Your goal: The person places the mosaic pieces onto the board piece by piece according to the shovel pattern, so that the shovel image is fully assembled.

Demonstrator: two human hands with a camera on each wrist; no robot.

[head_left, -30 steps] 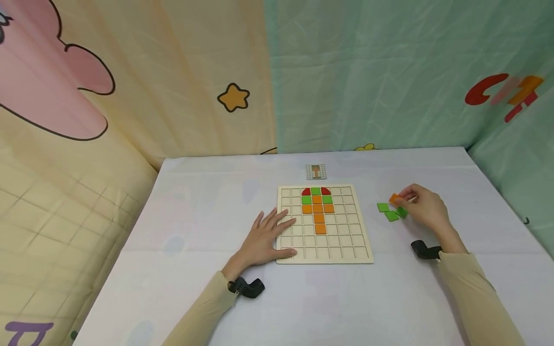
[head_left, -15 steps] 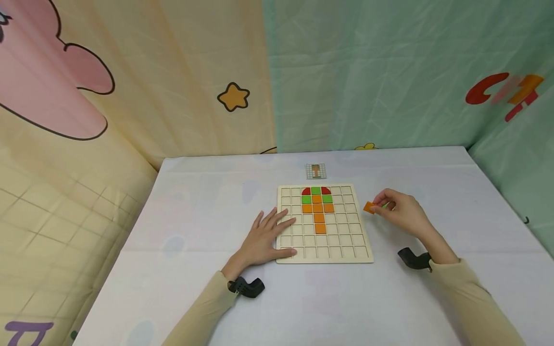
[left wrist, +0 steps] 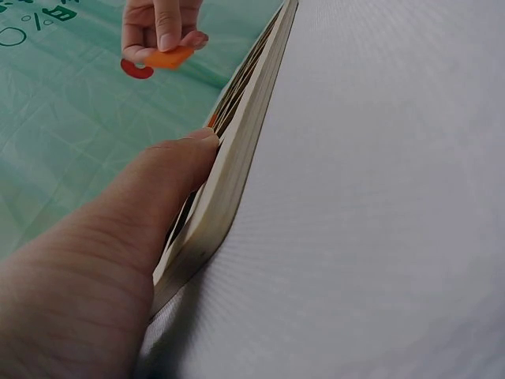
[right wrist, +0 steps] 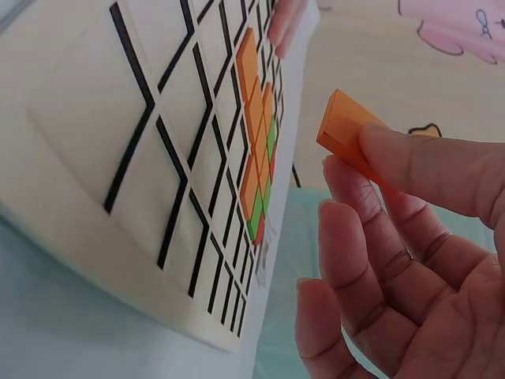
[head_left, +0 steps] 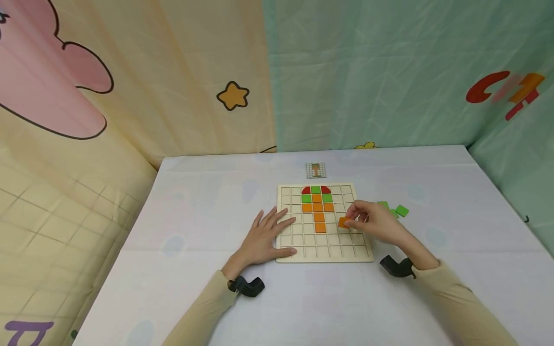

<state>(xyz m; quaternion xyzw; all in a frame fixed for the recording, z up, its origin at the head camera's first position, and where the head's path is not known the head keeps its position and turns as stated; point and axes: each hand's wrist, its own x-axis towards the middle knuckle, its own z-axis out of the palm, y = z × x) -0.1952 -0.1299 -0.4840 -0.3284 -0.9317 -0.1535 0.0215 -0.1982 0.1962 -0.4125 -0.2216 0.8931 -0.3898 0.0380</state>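
Observation:
A pale wooden grid board (head_left: 303, 250) lies on the table, with orange, green and red tiles set in a mushroom-like pattern from its far edge down the middle. My right hand (head_left: 376, 223) pinches an orange square tile (head_left: 344, 222) between thumb and fingers, above the right half of the board. In the right wrist view the held orange tile (right wrist: 343, 130) shows tilted, apart from the board. My left hand (head_left: 261, 240) rests with fingers spread over the board's left edge; in the left wrist view its thumb (left wrist: 177, 162) presses on the rim.
Several loose green tiles (head_left: 402, 210) lie to the right of the board, partly hidden behind my right hand. Beyond the board's far edge sits a small pattern card (head_left: 316, 170). Printed curtains (head_left: 368, 72) hang behind the white table (head_left: 195, 202).
My right hand has picked the orange tile from the loose pile and carried it left, over the board. My left hand has stayed in place.

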